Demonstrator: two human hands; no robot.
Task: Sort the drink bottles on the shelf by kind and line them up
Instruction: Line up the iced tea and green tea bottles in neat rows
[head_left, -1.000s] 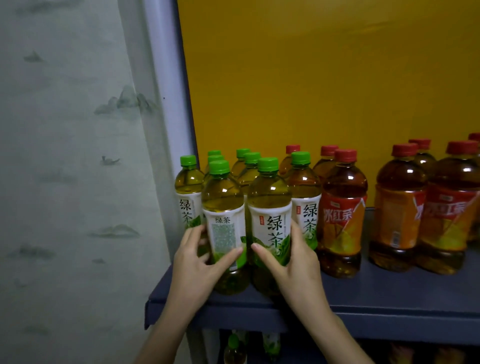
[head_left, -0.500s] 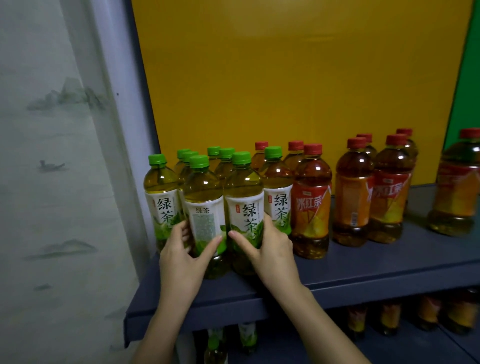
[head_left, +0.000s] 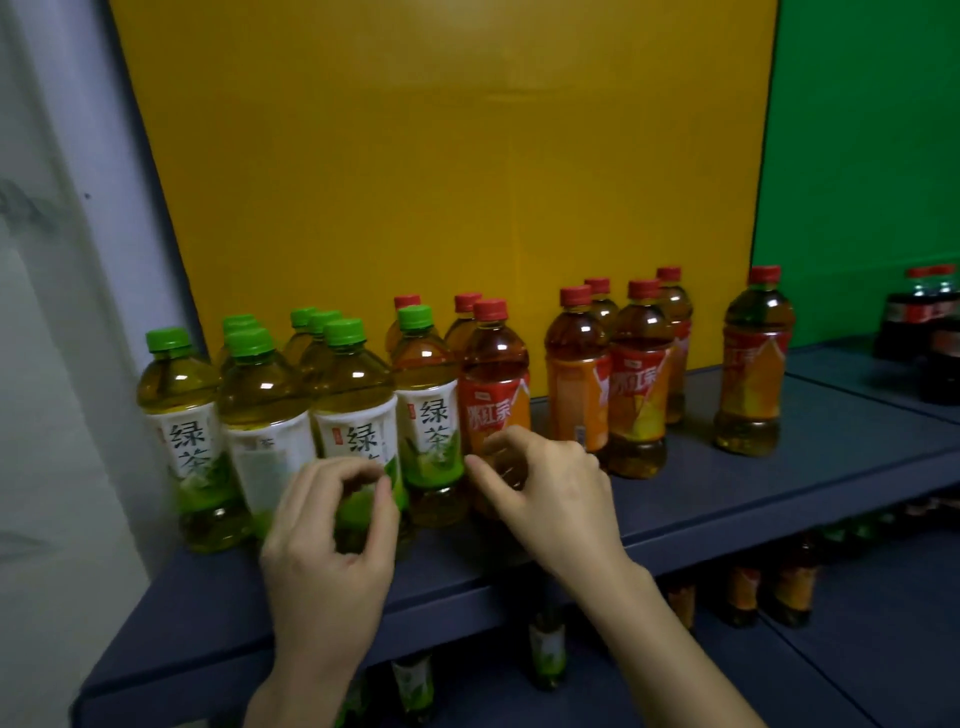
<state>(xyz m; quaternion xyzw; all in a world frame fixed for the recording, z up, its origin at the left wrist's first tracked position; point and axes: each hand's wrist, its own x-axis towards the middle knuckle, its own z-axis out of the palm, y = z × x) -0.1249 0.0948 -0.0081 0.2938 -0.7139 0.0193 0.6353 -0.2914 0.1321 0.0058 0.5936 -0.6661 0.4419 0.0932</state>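
From the head camera, the green-capped tea bottles (head_left: 270, 415) stand clustered at the left end of the dark blue shelf (head_left: 727, 499), amber-green liquid behind white labels with green leaves and large dark characters; the red-capped tea bottles (head_left: 634, 384) stand to their right, darker liquid behind red and orange labels, one green-capped bottle (head_left: 426, 410) pressed against a red-capped bottle (head_left: 493, 384) where the two kinds meet. A lone red-capped one (head_left: 756, 364) stands apart farther right, against the yellow back panel (head_left: 441, 156). My left hand (head_left: 332, 540) hovers in front of the green group, fingers curled loosely, thumb and forefinger parted, holding nothing; my right hand (head_left: 550, 493) is likewise loose and empty before the foremost red bottle's lower body. My hands hide the bases of those front bottles, the rear rows show only caps, the second label from the left is blurred, and the lower-shelf bottles are dim. Half a second ago both hands were pressed flat against the two front green bottles; now they have come off them, and the view has swung right, bringing in a green panel (head_left: 857, 156) and dark bottles (head_left: 930, 332) at the far right.
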